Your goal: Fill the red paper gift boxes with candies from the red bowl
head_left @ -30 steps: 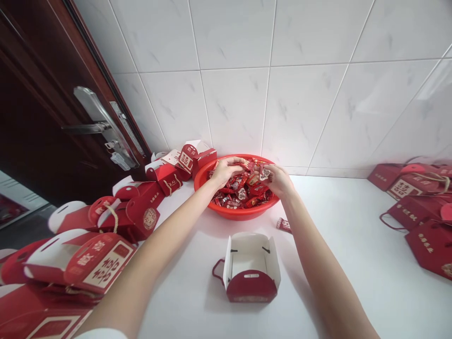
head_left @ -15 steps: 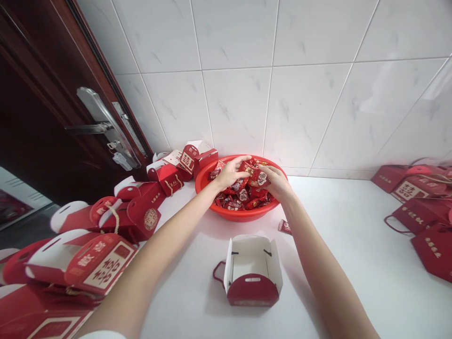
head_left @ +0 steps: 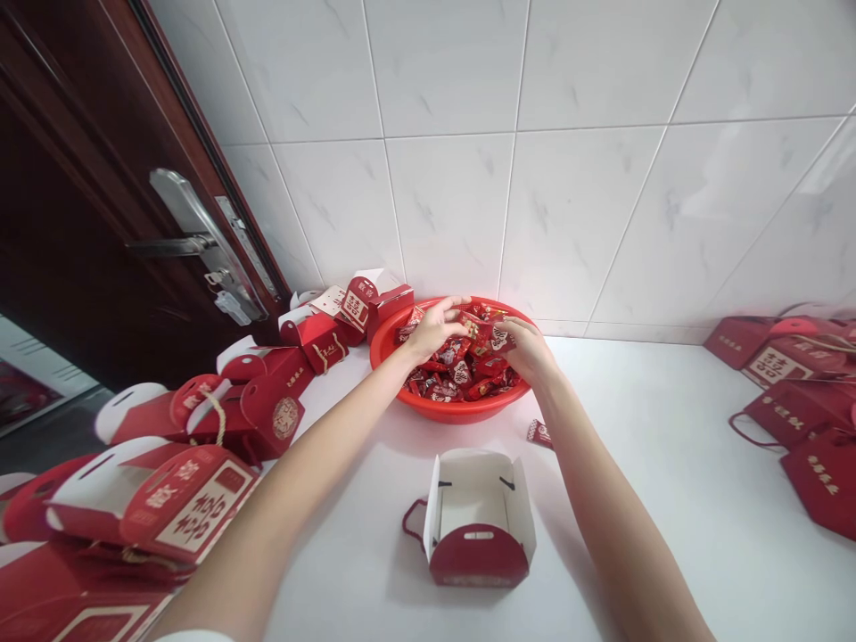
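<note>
A red plastic basin [head_left: 455,412] full of red-wrapped candies [head_left: 460,371] stands against the wall. Over its left part is my left hand [head_left: 434,332], its fingers closed on a red candy packet [head_left: 473,330]. On the right side of the basin my right hand [head_left: 528,349] pinches a red wrapped candy with a pale label [head_left: 498,341]. The two hands are close together, and their fingertips are partly hidden among the wrappers. Below the basin sits an open-topped red gift box [head_left: 478,557] with a white inside and a dark red cord handle on its left.
One loose candy [head_left: 539,433] lies on the white table [head_left: 642,446] beside my right forearm. Red gift boxes [head_left: 201,508] line the left side, near a dark wooden door [head_left: 73,205]. More closed red boxes [head_left: 795,410] stand at the right. A tiled wall [head_left: 448,205] rises behind.
My hands have shifted slightly among the candies, and the packet between them has tilted a little. The gift box and basin remain in place.
</note>
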